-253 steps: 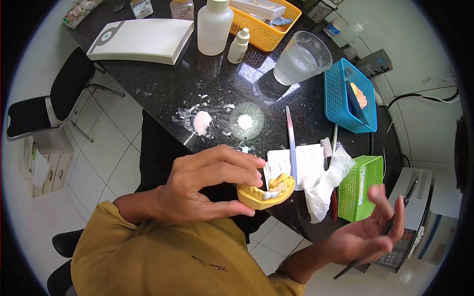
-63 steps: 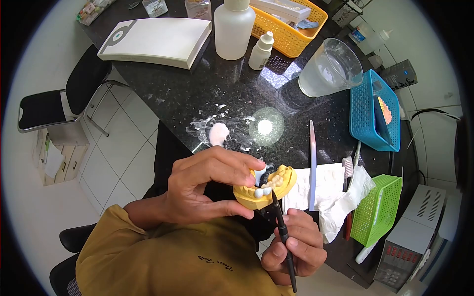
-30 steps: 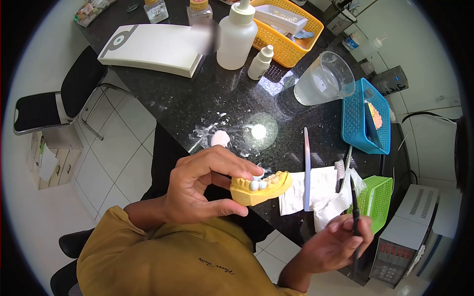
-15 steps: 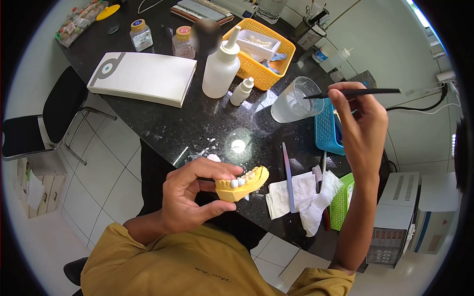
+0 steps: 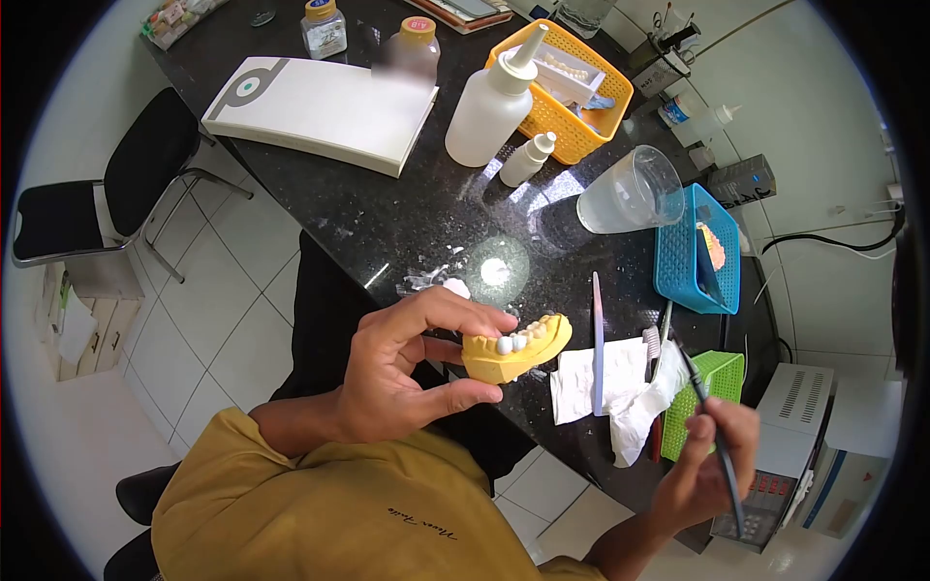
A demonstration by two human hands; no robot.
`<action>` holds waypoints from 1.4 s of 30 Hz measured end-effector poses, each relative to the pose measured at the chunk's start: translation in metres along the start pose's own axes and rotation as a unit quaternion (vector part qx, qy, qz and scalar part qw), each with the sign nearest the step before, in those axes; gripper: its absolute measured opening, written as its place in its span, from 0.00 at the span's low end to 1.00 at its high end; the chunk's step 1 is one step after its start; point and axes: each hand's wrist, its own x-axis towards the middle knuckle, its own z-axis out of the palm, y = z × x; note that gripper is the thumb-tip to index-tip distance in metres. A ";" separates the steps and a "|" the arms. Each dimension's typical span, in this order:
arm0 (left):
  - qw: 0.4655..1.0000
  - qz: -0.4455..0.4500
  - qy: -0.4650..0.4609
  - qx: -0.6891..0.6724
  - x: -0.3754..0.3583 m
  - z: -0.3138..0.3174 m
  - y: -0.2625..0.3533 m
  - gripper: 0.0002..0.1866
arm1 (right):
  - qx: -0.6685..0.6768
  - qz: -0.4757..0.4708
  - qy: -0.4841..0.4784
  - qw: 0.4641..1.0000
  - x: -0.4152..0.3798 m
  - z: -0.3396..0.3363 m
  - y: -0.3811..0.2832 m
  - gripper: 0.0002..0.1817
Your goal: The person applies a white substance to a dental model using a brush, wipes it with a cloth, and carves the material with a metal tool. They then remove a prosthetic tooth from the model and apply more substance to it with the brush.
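Note:
Near the counter's front edge, my left hand [image 5: 417, 353] grips a yellow dental model [image 5: 515, 351] between thumb and fingers. Two pale grey-white teeth stand out on its near side among cream ones. On the right, my right hand [image 5: 712, 460] is closed around a slim black brush [image 5: 712, 426], its tip pointing up toward the white tissue [image 5: 647, 405]. Just left of that tissue, a long pale-lilac spatula [image 5: 598, 349] lies over a folded paper towel [image 5: 586, 382]. A clear cup of cloudy water [image 5: 625, 198] stands further back.
A green basket [image 5: 717, 373] and a blue basket [image 5: 676, 286] stand at right. A white squeeze bottle [image 5: 484, 116], small dropper bottle [image 5: 528, 161], yellow basket [image 5: 581, 145] and white box [image 5: 329, 116] occupy the back. White powder [image 5: 436, 276] dusts the black counter. A chair [image 5: 145, 155] is at left.
My right hand has moved from the cup down to the right, bringing the brush near the tissue and green basket. My left hand still holds the dental model. The view has shifted slightly.

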 end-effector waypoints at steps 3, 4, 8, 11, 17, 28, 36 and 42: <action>1.000 -0.018 0.002 -0.001 -0.002 0.005 0.002 0.20 | -0.018 0.048 -0.010 0.999 -0.041 0.007 0.009 0.06; 1.000 -0.019 0.000 0.002 -0.003 0.006 0.003 0.20 | -0.030 0.050 -0.015 0.998 -0.050 0.009 0.012 0.06; 0.998 -0.051 -0.013 0.020 -0.006 0.010 0.004 0.23 | -0.057 0.063 -0.033 0.996 -0.066 0.017 0.019 0.07; 0.998 -0.052 -0.009 0.019 -0.008 0.015 0.005 0.23 | -0.032 0.072 -0.023 0.997 -0.070 0.015 0.019 0.07; 0.998 0.009 0.011 0.063 -0.010 0.016 -0.001 0.21 | 0.098 0.077 0.119 0.985 -0.081 0.026 0.001 0.10; 0.974 0.084 0.039 0.205 -0.007 0.009 -0.007 0.22 | 0.313 0.165 0.045 0.934 -0.069 0.074 -0.023 0.09; 0.970 0.079 0.017 0.228 -0.007 0.004 -0.007 0.24 | 0.308 0.212 0.020 0.927 -0.071 0.079 -0.020 0.07; 0.964 0.091 0.008 0.249 -0.007 0.001 -0.009 0.26 | 0.291 0.228 -0.003 0.929 -0.068 0.081 -0.021 0.07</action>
